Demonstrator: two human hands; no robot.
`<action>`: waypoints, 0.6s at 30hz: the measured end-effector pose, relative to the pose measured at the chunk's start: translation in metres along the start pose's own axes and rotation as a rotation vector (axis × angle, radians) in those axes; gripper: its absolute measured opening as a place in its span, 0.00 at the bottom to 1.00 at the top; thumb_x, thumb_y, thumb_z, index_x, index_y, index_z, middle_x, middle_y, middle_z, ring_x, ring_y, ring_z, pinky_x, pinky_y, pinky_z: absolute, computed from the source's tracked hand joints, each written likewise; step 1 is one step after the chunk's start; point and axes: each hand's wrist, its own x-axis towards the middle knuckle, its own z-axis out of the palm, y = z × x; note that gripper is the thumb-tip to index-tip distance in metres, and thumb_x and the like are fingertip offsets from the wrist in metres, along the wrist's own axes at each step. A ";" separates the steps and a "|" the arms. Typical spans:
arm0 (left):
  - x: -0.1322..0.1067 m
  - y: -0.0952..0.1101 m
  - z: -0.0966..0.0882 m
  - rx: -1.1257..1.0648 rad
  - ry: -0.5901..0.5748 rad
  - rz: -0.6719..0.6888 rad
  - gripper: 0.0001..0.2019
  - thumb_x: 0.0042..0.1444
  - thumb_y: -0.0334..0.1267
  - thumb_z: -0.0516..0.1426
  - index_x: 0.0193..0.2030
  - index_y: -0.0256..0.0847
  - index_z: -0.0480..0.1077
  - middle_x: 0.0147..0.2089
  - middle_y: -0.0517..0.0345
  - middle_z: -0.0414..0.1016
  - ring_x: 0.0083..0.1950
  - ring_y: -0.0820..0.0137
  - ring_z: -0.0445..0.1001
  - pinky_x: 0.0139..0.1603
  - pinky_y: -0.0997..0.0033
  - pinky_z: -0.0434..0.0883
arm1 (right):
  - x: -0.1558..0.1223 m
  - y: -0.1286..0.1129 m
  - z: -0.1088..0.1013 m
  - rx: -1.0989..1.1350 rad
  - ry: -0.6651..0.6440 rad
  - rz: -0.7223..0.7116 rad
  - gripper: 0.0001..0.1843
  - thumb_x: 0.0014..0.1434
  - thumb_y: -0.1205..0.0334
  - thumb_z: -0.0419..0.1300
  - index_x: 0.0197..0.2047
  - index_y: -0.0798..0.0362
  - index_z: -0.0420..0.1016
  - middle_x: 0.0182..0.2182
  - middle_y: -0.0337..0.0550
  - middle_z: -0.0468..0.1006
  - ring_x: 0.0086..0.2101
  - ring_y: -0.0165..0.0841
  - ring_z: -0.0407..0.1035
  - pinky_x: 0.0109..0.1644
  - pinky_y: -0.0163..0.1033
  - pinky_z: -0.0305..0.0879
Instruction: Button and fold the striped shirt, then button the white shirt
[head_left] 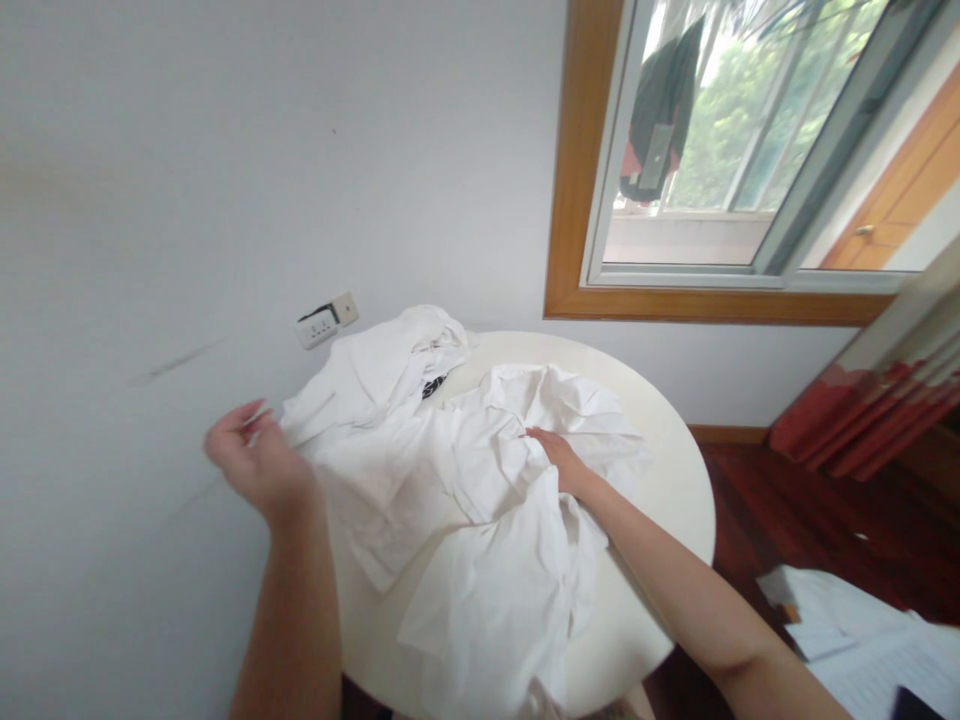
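Observation:
A crumpled white garment [480, 510] lies spread over a round white table [675, 480]. My left hand [251, 460] is at the table's left edge, fingers pinched on an edge of the white cloth and lifting it. My right hand [559, 455] lies in the middle of the garment, fingers curled into its folds. A second bunch of white cloth [390, 360] with a small black mark sits at the table's far left, near the wall.
A grey wall with a wall socket [326, 322] stands just behind the table. A wood-framed window [720, 150] is at the upper right. Red curtain [862, 420] and dark red floor lie to the right, with white sheets [847, 630] on the floor.

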 end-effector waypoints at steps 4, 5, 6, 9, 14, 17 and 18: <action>-0.020 0.044 0.030 -0.075 -0.280 0.369 0.12 0.61 0.39 0.48 0.45 0.38 0.67 0.45 0.53 0.70 0.49 0.65 0.67 0.52 0.60 0.66 | 0.000 0.000 -0.002 -0.043 -0.100 0.052 0.40 0.48 0.51 0.60 0.62 0.55 0.59 0.63 0.53 0.56 0.62 0.47 0.48 0.64 0.55 0.43; -0.028 0.054 0.043 -0.063 -0.413 0.468 0.11 0.60 0.38 0.49 0.45 0.38 0.68 0.44 0.53 0.71 0.50 0.64 0.67 0.55 0.59 0.64 | 0.000 -0.001 -0.003 -0.046 -0.112 0.057 0.40 0.49 0.51 0.59 0.63 0.54 0.58 0.63 0.52 0.56 0.62 0.47 0.47 0.64 0.56 0.41; -0.036 0.062 0.058 -0.055 -0.535 0.530 0.11 0.60 0.37 0.49 0.45 0.38 0.68 0.45 0.53 0.72 0.51 0.65 0.67 0.57 0.60 0.63 | 0.001 -0.002 -0.004 -0.044 -0.119 0.056 0.40 0.49 0.51 0.59 0.63 0.54 0.57 0.63 0.52 0.55 0.62 0.47 0.47 0.64 0.57 0.40; -0.061 0.078 0.106 -0.040 -0.803 0.594 0.13 0.60 0.36 0.48 0.46 0.37 0.69 0.47 0.50 0.73 0.52 0.66 0.69 0.57 0.63 0.64 | 0.002 -0.005 -0.006 -0.022 -0.115 0.039 0.39 0.49 0.53 0.59 0.63 0.54 0.58 0.63 0.54 0.56 0.62 0.48 0.49 0.63 0.57 0.42; -0.092 0.082 0.171 0.022 -0.938 0.538 0.15 0.62 0.37 0.46 0.44 0.36 0.71 0.44 0.47 0.76 0.49 0.65 0.72 0.53 0.63 0.67 | 0.007 -0.013 -0.010 0.101 -0.009 -0.021 0.26 0.52 0.59 0.58 0.55 0.56 0.68 0.55 0.55 0.69 0.53 0.44 0.63 0.59 0.48 0.55; -0.107 0.071 0.190 -0.047 -0.867 0.535 0.16 0.62 0.37 0.46 0.51 0.35 0.68 0.51 0.45 0.72 0.55 0.64 0.68 0.57 0.61 0.64 | 0.007 -0.022 -0.016 0.200 0.011 -0.030 0.15 0.53 0.63 0.56 0.43 0.55 0.74 0.43 0.50 0.77 0.43 0.40 0.71 0.50 0.41 0.62; -0.111 0.066 0.194 -0.075 -0.838 0.542 0.17 0.62 0.36 0.46 0.54 0.36 0.67 0.54 0.44 0.70 0.57 0.64 0.66 0.59 0.60 0.63 | 0.006 -0.025 -0.019 0.228 0.010 -0.034 0.12 0.53 0.64 0.55 0.39 0.54 0.75 0.39 0.48 0.79 0.40 0.39 0.72 0.47 0.39 0.63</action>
